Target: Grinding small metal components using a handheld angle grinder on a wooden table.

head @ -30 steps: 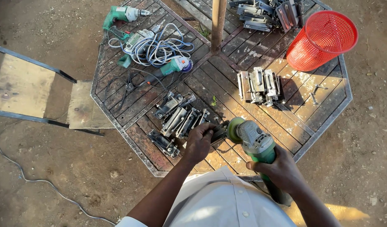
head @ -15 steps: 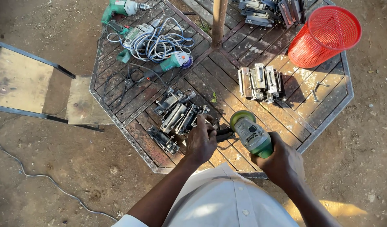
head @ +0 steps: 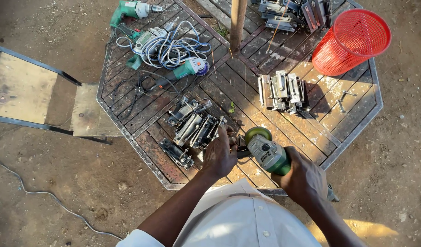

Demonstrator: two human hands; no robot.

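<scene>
Right hand (head: pixel 304 176) clamped round green grinder (head: pixel 269 153) body, near worktop (head: pixel 357 120) front edge. Left hand (head: pixel 219 155) fingers together, pressing on small metal part (head: pixel 240 153) just beside grinder disc. Metal brackets (head: pixel 192 126) piled just left. Red basket (head: pixel 350 42) tipped over at far right corner.

Counts on and around the octagonal wooden table (head: pixel 347 132)

Two hands: the left hand (head: pixel 219 155) and the right hand (head: pixel 304 176). One green angle grinder (head: pixel 270 155) near the front edge. At the far left, one green drill (head: pixel 133 9), one more green power tool (head: pixel 187 68) and one coil of pale cable (head: pixel 169 45). One red mesh basket (head: pixel 352 41) far right. Three clusters of grey metal parts: near centre (head: pixel 192 128), right of centre (head: pixel 281 91), far edge (head: pixel 293 11); pieces too jumbled to count. One wooden post (head: pixel 238 18). One bench (head: pixel 23 91) at left.
</scene>
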